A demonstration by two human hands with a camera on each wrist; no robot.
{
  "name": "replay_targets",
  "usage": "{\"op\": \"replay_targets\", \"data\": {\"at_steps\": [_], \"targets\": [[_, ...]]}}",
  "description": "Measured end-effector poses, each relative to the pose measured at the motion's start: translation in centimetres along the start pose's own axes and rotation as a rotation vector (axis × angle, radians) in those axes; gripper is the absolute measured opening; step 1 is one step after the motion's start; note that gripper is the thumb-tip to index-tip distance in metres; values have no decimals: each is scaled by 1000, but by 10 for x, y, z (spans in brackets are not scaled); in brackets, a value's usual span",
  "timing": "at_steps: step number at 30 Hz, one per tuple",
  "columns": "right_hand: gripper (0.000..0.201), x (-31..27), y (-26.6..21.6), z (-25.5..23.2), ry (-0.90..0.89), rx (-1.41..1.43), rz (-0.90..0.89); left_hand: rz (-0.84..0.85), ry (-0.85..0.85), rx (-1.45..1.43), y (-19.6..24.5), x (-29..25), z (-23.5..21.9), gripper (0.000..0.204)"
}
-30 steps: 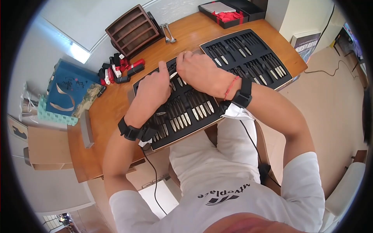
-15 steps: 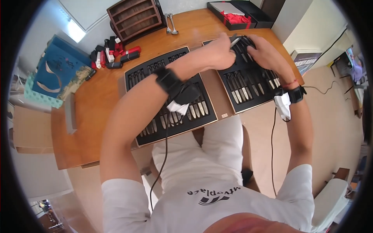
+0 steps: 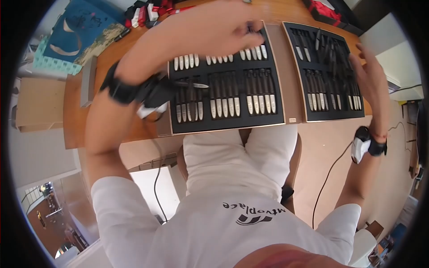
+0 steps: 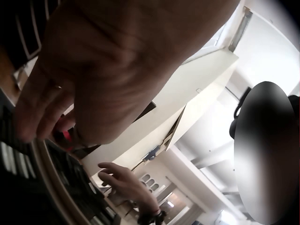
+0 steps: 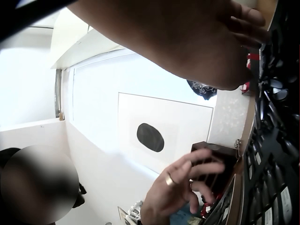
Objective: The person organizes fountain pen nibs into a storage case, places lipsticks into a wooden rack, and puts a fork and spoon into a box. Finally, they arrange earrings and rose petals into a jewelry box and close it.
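Observation:
An open hinged case of cutlery lies across the table in front of me. Its left half (image 3: 228, 126) holds rows of dark cutlery with silvery handle ends (image 3: 259, 103), and one piece (image 3: 195, 85) lies crosswise over a row. In the right half (image 3: 330, 117) a loose heap of cutlery (image 3: 333, 56) lies over the upper slots. My left hand (image 3: 214, 33) hovers over the back of the left half; the right wrist view shows that hand (image 5: 180, 185) with spread, loosely bent fingers and nothing in them. Beside the heap, my right hand (image 3: 371, 73) has its fingers extended and holds nothing.
A blue bag (image 3: 76, 31) and a narrow grey box (image 3: 88, 80) are on the table's left side. Red, black and white small items (image 3: 149, 13) lie behind the case. An open black box with red filling (image 3: 321, 15) stands at the back right.
Both hands went from the left half to the right half, the left with cutlery in its fingers. Now loose cutlery lies there, the left hand is back over the left half, and the right moved outward.

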State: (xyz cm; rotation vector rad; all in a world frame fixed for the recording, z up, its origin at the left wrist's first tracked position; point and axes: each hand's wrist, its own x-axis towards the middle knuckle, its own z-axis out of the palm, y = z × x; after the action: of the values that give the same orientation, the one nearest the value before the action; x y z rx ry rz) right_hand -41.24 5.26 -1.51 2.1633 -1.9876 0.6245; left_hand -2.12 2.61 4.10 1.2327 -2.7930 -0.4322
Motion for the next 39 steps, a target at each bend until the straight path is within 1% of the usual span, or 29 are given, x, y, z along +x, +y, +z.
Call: {"op": "replay_targets", "data": {"at_steps": [2,4,5,6,8,9,10,12,13,15,16,17,18,19,20,22,23,24,25,26,27,30,32,34,36,37,39], "targets": [[42,-6,-29,-17,11,33,-12,151,49,-12,-23,-62,13,43],[39,-20,-63,-23,26,51,-9,123,-21,-66,-24,-101,18,45],[35,-27,-79,-25,-44,174,-69,4,-23,-34,-13,-115,17,47],[32,-34,-97,-27,-111,296,-129,4,-29,-38,-7,-123,22,47],[26,-50,-132,-21,-238,327,-220,-198,75,44,1,-132,39,47],[25,-56,-147,-16,-227,309,-352,-203,23,90,5,-135,43,40],[24,-61,-160,-11,-218,289,-486,-208,29,84,4,-137,48,40],[24,-70,-179,-3,-258,322,-522,-125,163,137,0,-140,62,29],[25,-75,-185,-1,-290,363,-548,-121,166,131,-2,-139,64,29],[25,-82,-189,-2,-291,341,-536,-87,154,243,-7,-139,66,21],[25,-85,-190,-2,-291,326,-525,-86,156,241,-8,-140,68,21],[25,-90,-190,0,-292,323,-525,-82,129,299,-9,-141,69,20],[30,-96,-189,3,-290,332,-490,-76,102,356,-10,-141,71,19],[35,-100,-189,6,-287,342,-454,-71,104,354,-12,-140,72,19],[35,-104,-187,11,-286,339,-449,-35,76,381,-13,-140,72,19],[49,-113,-184,19,-151,263,-565,11,43,405,-19,-138,72,18],[63,-117,-179,19,-202,236,-559,56,56,366,-24,-136,71,18],[63,-118,-178,20,-209,232,-558,95,72,324,-25,-134,72,17],[66,-120,-176,20,-197,277,-521,96,74,316,-24,-134,72,17],[70,-121,-175,22,-183,322,-484,76,83,279,-23,-133,73,17],[76,-125,-172,25,-232,351,-462,57,91,244,-22,-132,72,16],[79,-128,-172,34,-216,347,-462,31,80,238,-9,-138,76,18],[81,-128,-176,35,-213,358,-454,44,92,239,-3,-140,78,19],[83,-129,-176,37,-210,369,-457,47,111,240,-5,-142,82,19],[85,-130,-174,41,-173,429,-448,-17,82,155,-12,-145,86,16],[85,-130,-174,42,-173,429,-446,-15,80,155,-11,-146,83,16],[88,-128,-182,45,-149,464,-474,-126,187,-35,-11,-146,73,11]]}}
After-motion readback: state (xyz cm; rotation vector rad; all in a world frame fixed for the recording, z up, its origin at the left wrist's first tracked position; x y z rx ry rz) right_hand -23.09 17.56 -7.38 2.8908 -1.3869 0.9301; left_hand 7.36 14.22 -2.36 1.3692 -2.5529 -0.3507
